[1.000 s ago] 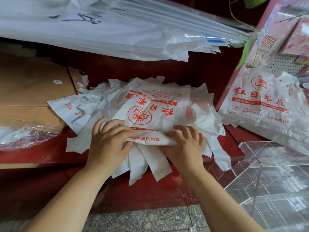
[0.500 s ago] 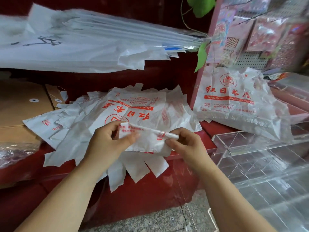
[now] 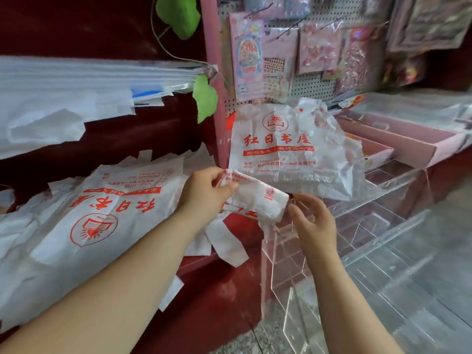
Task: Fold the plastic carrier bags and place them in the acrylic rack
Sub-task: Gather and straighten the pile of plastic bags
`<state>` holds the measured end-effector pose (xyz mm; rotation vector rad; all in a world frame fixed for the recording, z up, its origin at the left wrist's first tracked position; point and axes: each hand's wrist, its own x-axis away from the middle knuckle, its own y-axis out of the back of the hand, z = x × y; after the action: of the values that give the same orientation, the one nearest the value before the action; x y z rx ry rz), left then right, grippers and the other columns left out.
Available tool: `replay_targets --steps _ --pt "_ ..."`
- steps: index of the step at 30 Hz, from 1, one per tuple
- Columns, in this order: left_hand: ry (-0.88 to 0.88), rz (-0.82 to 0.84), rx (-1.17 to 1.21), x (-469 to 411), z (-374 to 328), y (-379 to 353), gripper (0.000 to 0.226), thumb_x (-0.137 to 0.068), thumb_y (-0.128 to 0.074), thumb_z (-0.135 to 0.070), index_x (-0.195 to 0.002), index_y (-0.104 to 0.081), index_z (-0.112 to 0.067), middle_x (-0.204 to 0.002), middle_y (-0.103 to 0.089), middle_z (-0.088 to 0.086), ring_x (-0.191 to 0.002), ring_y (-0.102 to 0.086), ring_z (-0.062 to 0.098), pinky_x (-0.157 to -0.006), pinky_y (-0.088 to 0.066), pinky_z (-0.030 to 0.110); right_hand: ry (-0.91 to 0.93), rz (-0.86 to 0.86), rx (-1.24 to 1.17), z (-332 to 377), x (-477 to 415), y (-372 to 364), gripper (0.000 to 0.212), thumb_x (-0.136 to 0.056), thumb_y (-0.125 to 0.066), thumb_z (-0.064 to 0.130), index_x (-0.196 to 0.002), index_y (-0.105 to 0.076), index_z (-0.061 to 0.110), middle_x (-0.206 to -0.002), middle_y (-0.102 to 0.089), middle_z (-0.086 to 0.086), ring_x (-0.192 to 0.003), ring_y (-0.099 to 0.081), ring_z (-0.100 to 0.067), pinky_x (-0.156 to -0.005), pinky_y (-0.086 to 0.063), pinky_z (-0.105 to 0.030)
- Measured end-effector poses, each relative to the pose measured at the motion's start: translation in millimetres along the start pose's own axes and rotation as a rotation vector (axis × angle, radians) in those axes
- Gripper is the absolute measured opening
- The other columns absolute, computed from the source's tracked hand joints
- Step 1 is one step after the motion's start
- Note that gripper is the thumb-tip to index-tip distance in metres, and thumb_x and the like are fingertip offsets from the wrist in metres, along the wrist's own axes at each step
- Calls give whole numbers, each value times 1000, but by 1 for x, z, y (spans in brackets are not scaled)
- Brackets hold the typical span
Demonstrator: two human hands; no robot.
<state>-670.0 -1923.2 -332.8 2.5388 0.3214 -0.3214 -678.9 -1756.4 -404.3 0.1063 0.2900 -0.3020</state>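
1. The left hand point(image 3: 204, 194) pinches the folded carrier bag point(image 3: 255, 199) between thumb and fingers; the bag sticks out toward 3 o'clock.
2. The right hand point(image 3: 315, 227) hovers at the bag's 4 o'clock, fingers loosely spread, gripping nothing.
3. The acrylic rack point(image 3: 383, 226) sits below at 5 o'clock.
4. The stack of flat bags point(image 3: 102, 213) lies at 8 o'clock.

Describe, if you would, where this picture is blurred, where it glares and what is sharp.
Head view: motion blur smears the hanging packets and the acrylic rack toward the right edge; head view: pale reflections wash over the rack's panels; head view: the folded bag in the left hand is comparatively sharp.
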Motion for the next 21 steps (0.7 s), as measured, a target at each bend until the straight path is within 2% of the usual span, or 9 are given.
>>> replay_targets --steps 2,3,5,6,9,12,15,18,21 --pt "-26 2 -56 -9 -4 -17 9 -86 -60 -14 -79 -59 -17 -65 -55 -3 -67 -55 23 -69 -54 40 -54 -169 83 -13 -7 9 22 -84 -57 2 -102 -60 14 -111 -58 -2 -108 -51 -16 -97 -37 -26" --pt "-43 3 -80 -12 -5 -25 10 -87 -60 -15 -78 -58 -20 -66 -56 -4 -70 -56 24 -70 -53 39 -109 -204 105 -19 -9 12 30 -86 -56 4 -115 -56 10 -125 -51 -5 -119 -45 -19 -103 -32 -28" --pt "-61 17 -120 -16 -5 -38 4 -88 -59 -19 -85 -62 -20 -75 -60 -1 -77 -58 26 -75 -52 39 -188 -186 114 -28 -10 15 47 -87 -55 6 -132 -41 7 -141 -35 -7 -133 -33 -21 -111 -24 -32" --pt "-68 22 -159 -16 -6 -44 9 -88 -58 -20 -94 -64 -18 -83 -62 0 -84 -59 26 -78 -51 37 -202 -163 119 -30 -10 16 52 -87 -54 5 -136 -36 7 -146 -29 -8 -136 -26 -20 -112 -21 -31" --pt "-131 79 -274 -18 -5 -53 21 -90 -57 -20 -108 -64 -13 -104 -65 4 -97 -58 23 -80 -48 31 -196 -126 107 -31 -11 16 56 -88 -53 4 -139 -30 7 -150 -20 -7 -140 -15 -15 -109 -14 -24" --pt "-196 176 -337 -17 -9 -55 17 -89 -58 -20 -98 -68 -11 -98 -66 6 -89 -55 19 -71 -41 24 -195 -106 98 -34 -12 18 57 -88 -53 4 -140 -29 8 -151 -18 -6 -140 -13 -14 -109 -13 -24" --pt "-178 265 -363 -17 -11 -63 18 -88 -59 -24 -99 -68 -13 -91 -61 0 -91 -54 19 -73 -40 25 -191 -109 88 -35 -11 20 58 -88 -54 5 -140 -28 9 -151 -19 -6 -140 -15 -15 -111 -15 -26" --pt "-129 324 -374 -14 -13 -78 22 -87 -60 -27 -107 -64 -18 -103 -64 1 -100 -56 20 -82 -45 28 -189 -105 84 -35 -10 21 60 -88 -55 6 -141 -27 10 -150 -21 -6 -139 -18 -17 -114 -18 -32" --pt "-118 375 -407 -11 -10 -92 26 -87 -60 -25 -113 -60 -21 -113 -63 2 -106 -55 22 -89 -45 33 -191 -111 89 -36 -11 22 61 -87 -56 6 -141 -28 10 -150 -23 -6 -139 -20 -17 -113 -20 -32"
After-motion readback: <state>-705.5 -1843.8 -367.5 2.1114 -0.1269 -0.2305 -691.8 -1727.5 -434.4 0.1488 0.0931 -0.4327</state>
